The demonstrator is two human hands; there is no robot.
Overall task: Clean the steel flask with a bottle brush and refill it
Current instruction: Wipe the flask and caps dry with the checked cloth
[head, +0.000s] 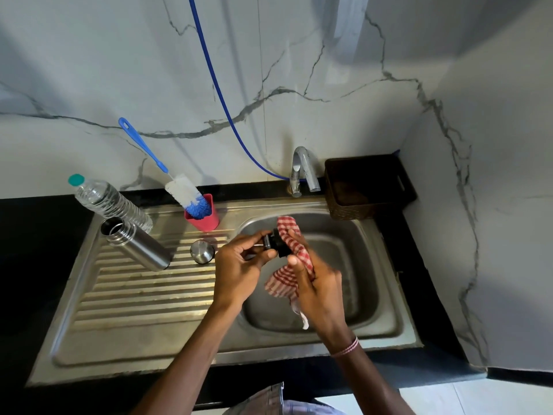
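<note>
Holding black stopper [276, 242] and checked cloth [289, 229] above sink basin [353, 265]

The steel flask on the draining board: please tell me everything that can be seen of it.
The steel flask is a brushed-metal cylinder with a narrower, threaded neck. Its mouth is open, with no lid on it. It seems to stand on its base on the ribbed draining board, left of the basin. A clear plastic bottle stands close behind it; whether they touch cannot be told. A small steel cap lies apart, to its right.
</note>
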